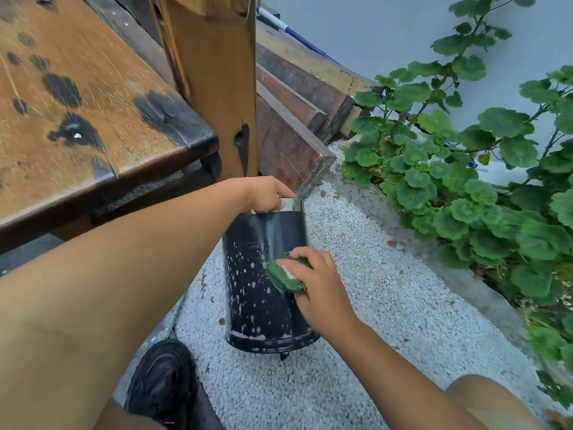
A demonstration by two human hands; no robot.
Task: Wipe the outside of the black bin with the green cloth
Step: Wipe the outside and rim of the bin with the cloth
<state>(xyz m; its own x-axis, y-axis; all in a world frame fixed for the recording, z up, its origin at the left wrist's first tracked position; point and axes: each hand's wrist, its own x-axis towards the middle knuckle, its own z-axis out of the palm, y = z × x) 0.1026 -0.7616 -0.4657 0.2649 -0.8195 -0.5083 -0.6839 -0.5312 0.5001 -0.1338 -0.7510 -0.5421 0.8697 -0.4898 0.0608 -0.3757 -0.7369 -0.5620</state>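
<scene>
While the black bin [263,283] stands upright on the white gravel [366,305], just beside the foot of a wooden post [214,88], it is gripped at its top by the left hand [268,193]. The fingers [286,193] of that hand are curled narrowly over the shiny metal rim [291,205], which is held between them. The green cloth [283,273] is pressed flat against the upper right part of the bin's outer wall by the right hand [313,283]; its fingers [297,254] are spread over the folded cloth and closed on it, with a small pale patch shown between them. The bin's side is speckled with white suds, and a band of foam is seen near its lower edge. A worn wooden tabletop [86,97], stained with dark blotches, is seen to the upper left, well above the bin. Wooden planks [294,119] are stacked behind the post. Leafy green plants [465,181] are seen along a concrete kerb to the right, against a pale wall. A black shoe [161,380] is placed on the ground near the bin's base, to its left.
</scene>
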